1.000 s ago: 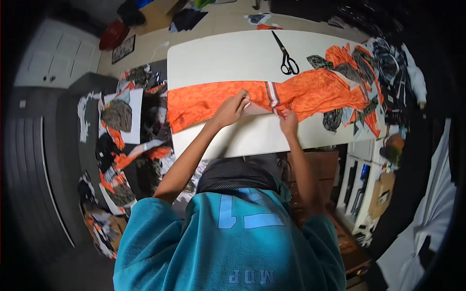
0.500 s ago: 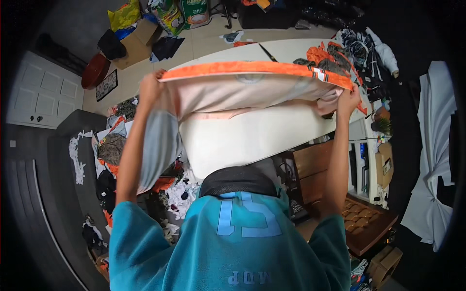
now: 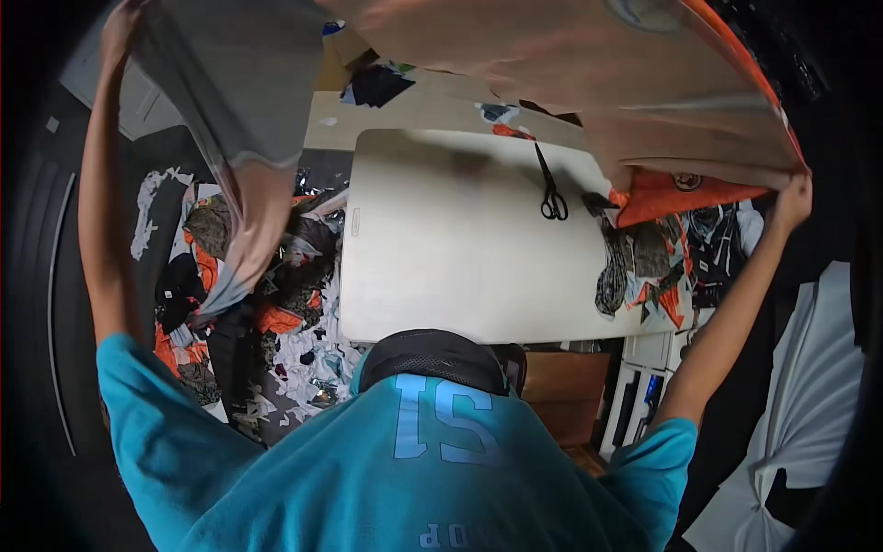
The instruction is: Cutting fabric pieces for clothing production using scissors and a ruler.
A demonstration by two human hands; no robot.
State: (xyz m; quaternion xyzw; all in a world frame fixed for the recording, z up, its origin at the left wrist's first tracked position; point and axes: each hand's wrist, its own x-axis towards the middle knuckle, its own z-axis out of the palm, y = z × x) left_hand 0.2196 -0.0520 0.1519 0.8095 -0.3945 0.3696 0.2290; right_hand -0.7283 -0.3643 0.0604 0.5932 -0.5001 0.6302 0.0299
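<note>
Spread wide in the air above the table is a large piece of thin orange and grey fabric [image 3: 515, 46], its pale inner side facing me. My left hand [image 3: 120, 28], high at the far left, is closed on one end of it. At the right, my right hand [image 3: 794, 201] grips the other end by the orange edge. A grey and pinkish part hangs down inside my left arm, and an orange flap folds over near my right hand. The fabric's top runs out of view. Below it stands a white table [image 3: 451, 248], with black-handled scissors [image 3: 551, 198] lying on it.
Orange and camouflage fabric scraps [image 3: 648, 253] lie at the table's right end. More scraps and white shreds [image 3: 303, 354] cover the floor at the left. A brown wooden chair [image 3: 566, 391] is near the table's front edge, and white cloth [image 3: 800, 386] hangs at the right.
Both hands have moved outward, the left one also up and the right slightly down, spreading the fabric wider and lifting it off the table. The scissors now show fully.
</note>
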